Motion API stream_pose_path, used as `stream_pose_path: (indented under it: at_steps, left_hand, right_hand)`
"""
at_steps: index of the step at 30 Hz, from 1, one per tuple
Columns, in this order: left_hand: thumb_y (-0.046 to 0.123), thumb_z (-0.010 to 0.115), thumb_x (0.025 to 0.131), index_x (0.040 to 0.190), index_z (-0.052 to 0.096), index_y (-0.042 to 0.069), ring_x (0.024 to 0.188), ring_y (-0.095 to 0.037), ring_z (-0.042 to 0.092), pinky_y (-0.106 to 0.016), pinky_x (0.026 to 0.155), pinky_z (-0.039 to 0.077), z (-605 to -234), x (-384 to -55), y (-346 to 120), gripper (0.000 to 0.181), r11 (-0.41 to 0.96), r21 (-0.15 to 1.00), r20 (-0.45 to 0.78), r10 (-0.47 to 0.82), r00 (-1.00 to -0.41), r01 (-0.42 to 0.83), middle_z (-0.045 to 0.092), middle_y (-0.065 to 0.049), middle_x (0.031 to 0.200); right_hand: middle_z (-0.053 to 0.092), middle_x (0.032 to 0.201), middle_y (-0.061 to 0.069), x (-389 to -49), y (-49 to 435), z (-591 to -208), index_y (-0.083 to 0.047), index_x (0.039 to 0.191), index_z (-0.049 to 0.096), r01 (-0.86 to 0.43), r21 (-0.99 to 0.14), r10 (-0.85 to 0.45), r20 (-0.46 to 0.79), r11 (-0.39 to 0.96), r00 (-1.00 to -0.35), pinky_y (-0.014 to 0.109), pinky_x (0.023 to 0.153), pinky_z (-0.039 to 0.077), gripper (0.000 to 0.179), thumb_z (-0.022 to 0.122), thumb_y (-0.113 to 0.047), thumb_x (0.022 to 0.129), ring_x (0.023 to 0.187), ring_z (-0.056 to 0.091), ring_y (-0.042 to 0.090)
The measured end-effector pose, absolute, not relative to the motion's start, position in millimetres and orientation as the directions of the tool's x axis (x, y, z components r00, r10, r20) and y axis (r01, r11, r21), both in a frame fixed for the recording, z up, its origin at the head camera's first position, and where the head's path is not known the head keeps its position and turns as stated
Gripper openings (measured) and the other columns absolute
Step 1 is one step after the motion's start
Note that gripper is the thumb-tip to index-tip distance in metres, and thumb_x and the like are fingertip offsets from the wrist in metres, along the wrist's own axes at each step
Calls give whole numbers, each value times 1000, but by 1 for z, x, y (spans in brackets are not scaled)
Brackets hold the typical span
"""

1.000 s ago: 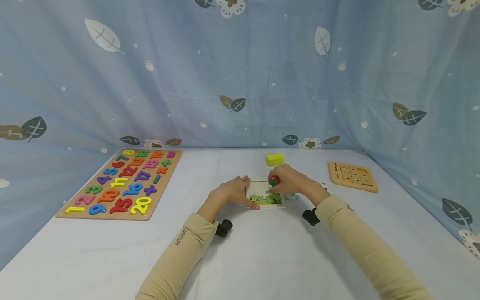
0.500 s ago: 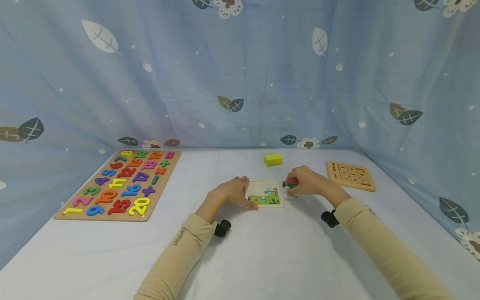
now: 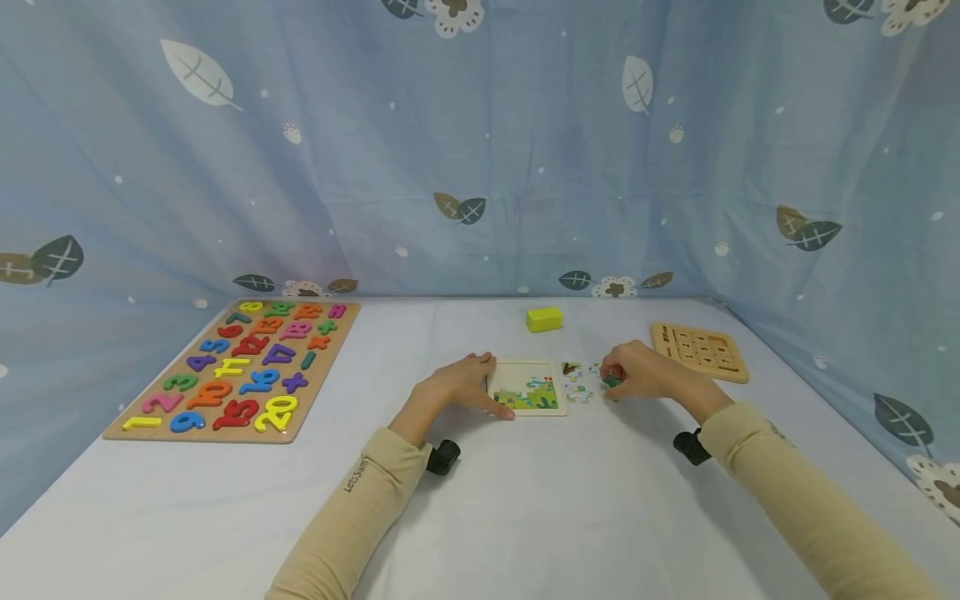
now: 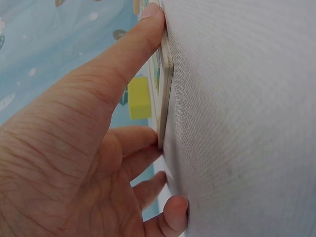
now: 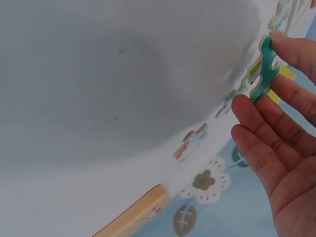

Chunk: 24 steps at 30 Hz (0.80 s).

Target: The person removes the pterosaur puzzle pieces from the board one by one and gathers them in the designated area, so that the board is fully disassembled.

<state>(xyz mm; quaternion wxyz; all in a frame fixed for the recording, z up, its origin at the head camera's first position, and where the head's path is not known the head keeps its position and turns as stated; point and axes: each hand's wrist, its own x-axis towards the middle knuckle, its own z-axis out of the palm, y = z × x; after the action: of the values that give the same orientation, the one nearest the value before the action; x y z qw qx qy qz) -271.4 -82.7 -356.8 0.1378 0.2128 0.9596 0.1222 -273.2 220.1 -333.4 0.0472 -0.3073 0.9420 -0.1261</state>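
My left hand (image 3: 462, 386) spans the left side of a small puzzle board (image 3: 562, 388), its thumb at the near edge and its fingertips at the far left corner. Joined green and yellow pieces fill the lower part of the board; bare wood shows above them. Right of the board, my right hand (image 3: 641, 372) pinches a green puzzle piece (image 5: 268, 69) between thumb and fingers, tilted close over the table. Loose puzzle pieces (image 3: 578, 393) lie between the board and this hand. In the right wrist view, another loose piece (image 5: 191, 141) with some red lies on the cloth.
A yellow block (image 3: 544, 319) stands behind the board. At the back right lies a wooden number board (image 3: 701, 352). A large board of coloured numbers (image 3: 310, 396) takes up the left side. A blue patterned curtain (image 3: 480, 150) hangs behind the white-covered table.
My right hand has moved right from over the board, past the loose pieces, and now holds a green piece there. A piece with red now shows in the board. My left hand stays put.
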Motion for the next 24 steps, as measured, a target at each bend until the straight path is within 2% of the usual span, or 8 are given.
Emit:
stream_pose_path:
  at_steps: [18,24]
  left_hand:
    - [59,71,77,153,24,5,149,-29,18,-47,118,26,-356,-271,-83,105,879,289,-209,445,-871,379,22,-7,161]
    - [59,71,77,153,24,5,149,-29,17,-47,118,25,-356,-271,-84,105,877,292,-211,448,-869,382,21,-7,161]
  right_hand:
    - [47,64,-3,-270,219,-337,-3,89,73,-549,-295,-584,-39,782,-811,22,56,32,16,78,-14,78,62,39,9]
    - [57,69,-2,-270,218,-337,0,92,72,-531,-285,-565,-49,798,-824,21,58,39,21,78,-15,79,64,45,9]
